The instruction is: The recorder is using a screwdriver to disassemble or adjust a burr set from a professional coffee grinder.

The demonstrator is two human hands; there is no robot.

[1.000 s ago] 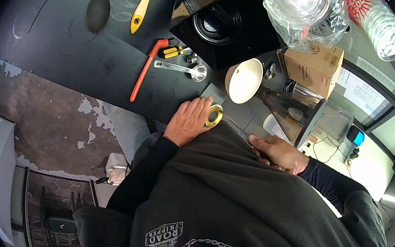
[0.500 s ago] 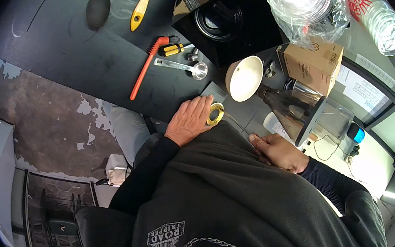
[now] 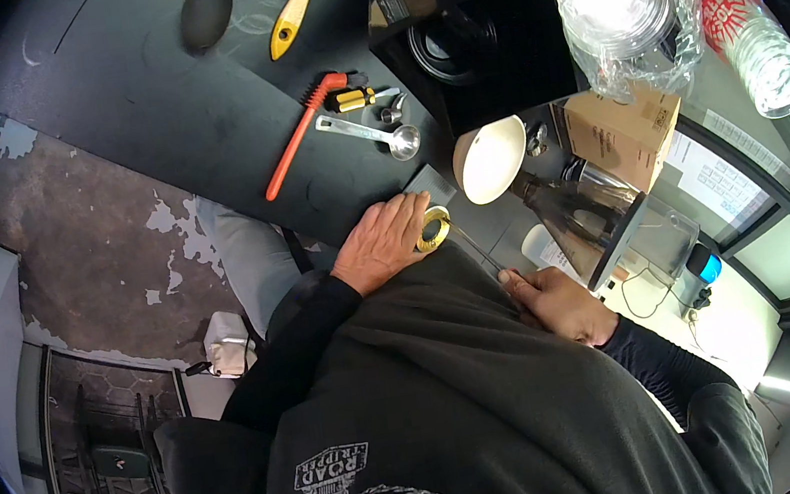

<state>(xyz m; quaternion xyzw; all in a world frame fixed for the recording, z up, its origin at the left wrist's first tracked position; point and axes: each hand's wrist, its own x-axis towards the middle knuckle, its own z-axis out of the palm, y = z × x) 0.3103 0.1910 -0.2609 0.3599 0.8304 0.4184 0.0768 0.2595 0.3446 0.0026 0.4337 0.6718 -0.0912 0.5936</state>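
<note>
My left hand point(image 3: 382, 244) lies with its fingers together against a gold-coloured ring point(image 3: 432, 230) with a dark opening, at the table's near edge. The thumb is out of sight beneath the hand. A thin metal rod point(image 3: 472, 245) slants from the ring down to my right hand point(image 3: 570, 308). That hand is closed, its thumb pressed at the rod's near end; most of its fingers are hidden. Just beyond the left fingers sits a flat grey piece point(image 3: 430, 184). A cream bowl point(image 3: 492, 165) stands tilted past the ring.
On the dark table point(image 3: 166, 127) lie a red-handled brush point(image 3: 295, 147), a yellow-black screwdriver point(image 3: 354, 100), a measuring spoon point(image 3: 400, 140), a paintbrush point(image 3: 300, 3) and a rubber blower point(image 3: 207, 13). A black box point(image 3: 499, 50), cardboard box point(image 3: 622, 134) and dark funnel-shaped hopper point(image 3: 587, 215) crowd the right.
The view has shifted slightly, so the far table things appear a little further right. Both hands, the ring and the rod hold nearly the same position.
</note>
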